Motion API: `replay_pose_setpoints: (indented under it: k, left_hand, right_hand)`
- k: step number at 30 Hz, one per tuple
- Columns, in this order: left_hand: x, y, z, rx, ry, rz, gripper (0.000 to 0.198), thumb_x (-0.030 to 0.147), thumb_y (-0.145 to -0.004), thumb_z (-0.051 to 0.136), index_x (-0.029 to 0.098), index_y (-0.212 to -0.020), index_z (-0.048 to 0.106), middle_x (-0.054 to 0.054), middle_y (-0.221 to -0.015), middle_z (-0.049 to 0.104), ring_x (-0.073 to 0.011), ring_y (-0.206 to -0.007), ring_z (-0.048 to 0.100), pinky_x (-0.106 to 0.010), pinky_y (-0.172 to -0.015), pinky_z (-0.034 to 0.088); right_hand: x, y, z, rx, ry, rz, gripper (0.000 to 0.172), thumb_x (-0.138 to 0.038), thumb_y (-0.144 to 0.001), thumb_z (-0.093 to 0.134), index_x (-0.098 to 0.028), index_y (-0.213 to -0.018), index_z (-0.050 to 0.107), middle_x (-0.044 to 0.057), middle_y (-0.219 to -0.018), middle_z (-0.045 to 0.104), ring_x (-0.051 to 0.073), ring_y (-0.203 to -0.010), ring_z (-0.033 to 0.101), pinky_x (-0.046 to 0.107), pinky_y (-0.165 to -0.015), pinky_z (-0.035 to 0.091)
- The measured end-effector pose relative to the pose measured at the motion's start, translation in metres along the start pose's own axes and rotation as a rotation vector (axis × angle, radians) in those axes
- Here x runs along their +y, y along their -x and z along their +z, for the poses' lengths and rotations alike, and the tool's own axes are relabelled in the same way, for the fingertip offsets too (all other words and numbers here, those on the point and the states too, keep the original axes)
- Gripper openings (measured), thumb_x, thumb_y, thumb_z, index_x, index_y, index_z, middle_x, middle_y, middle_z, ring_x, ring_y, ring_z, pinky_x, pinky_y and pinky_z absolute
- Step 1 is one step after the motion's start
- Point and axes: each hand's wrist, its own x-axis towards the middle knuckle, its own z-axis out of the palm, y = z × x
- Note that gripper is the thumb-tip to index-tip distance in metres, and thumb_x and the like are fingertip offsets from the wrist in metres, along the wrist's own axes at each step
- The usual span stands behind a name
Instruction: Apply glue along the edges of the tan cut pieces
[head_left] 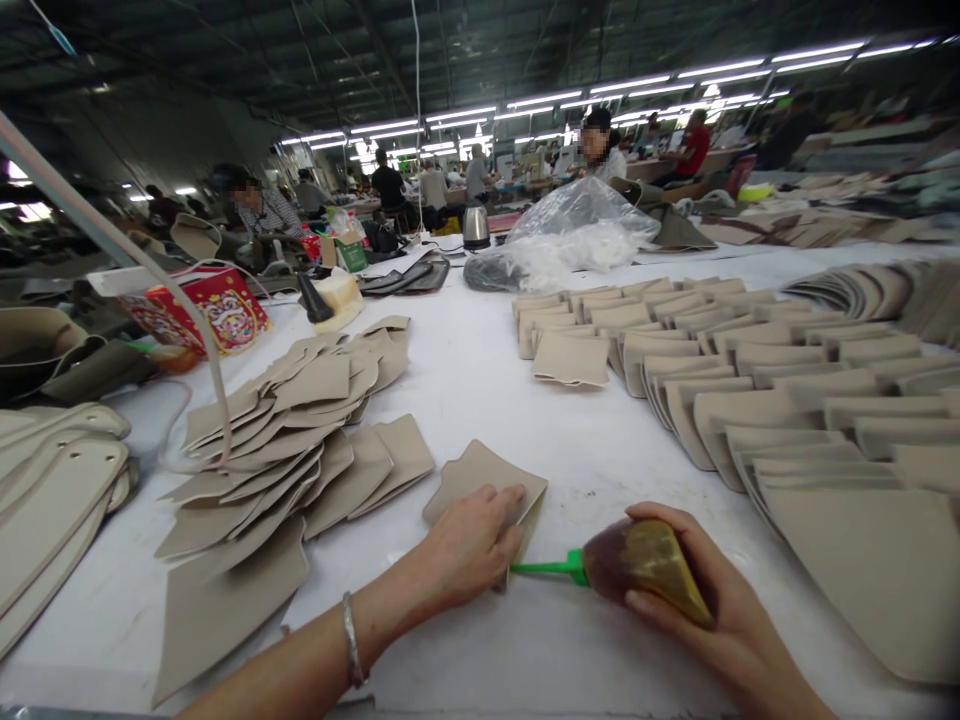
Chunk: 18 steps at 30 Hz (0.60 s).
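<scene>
My left hand, with a silver bangle at the wrist, lies over a beige leather-like piece on the white table and grips its right-hand edge. The thumb is mostly hidden. In my right hand is a squeeze bottle of glue, tilted on its side, holding amber-brown contents. Its thin green nozzle points left, and the tip meets the edge of the piece just beside my left fingers. Left of my left hand spreads a loose heap of similar beige pieces.
Overlapping rows of folded beige pieces fill the right side. Pale straps with holes lie far left, near a hanging hose. Behind stand a red box, a clear plastic bag and a kettle. Several people work farther back.
</scene>
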Motion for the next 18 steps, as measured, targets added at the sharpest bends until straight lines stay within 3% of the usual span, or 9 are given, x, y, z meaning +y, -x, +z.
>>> replay_pose_setpoints:
  k: [6,11,18]
  left_hand:
    - [-0.001,-0.001,0.001,-0.005,-0.001,0.008,0.044,0.03,-0.093,0.036,0.023,-0.134,0.048,-0.008,-0.113,0.062,-0.0247,-0.103,0.06,-0.036,-0.091,0.046]
    - [-0.003,-0.003,0.003,0.006,0.013,0.025,0.047,0.029,-0.092,0.037,0.022,-0.137,0.046,-0.008,-0.114,0.062,-0.0251,-0.104,0.06,-0.036,-0.091,0.046]
    - [-0.004,-0.004,0.002,0.002,0.026,0.034,0.047,0.027,-0.091,0.035,0.021,-0.136,0.048,-0.009,-0.11,0.064,-0.0267,-0.101,0.061,-0.04,-0.09,0.048]
  right_hand:
    - [0.01,-0.016,-0.014,0.127,0.164,-0.05,0.047,-0.048,-0.082,0.068,-0.027,-0.12,0.051,0.004,-0.11,0.057,0.024,-0.092,0.059,0.033,-0.081,0.05]
    - [0.01,-0.015,-0.013,0.053,0.149,-0.069,0.045,-0.046,-0.083,0.067,-0.029,-0.121,0.05,0.003,-0.113,0.057,0.024,-0.098,0.058,0.031,-0.08,0.05]
    - [0.012,-0.026,-0.019,0.153,0.159,-0.048,0.05,-0.05,-0.081,0.069,-0.029,-0.121,0.05,0.003,-0.111,0.056,0.025,-0.094,0.058,0.035,-0.081,0.047]
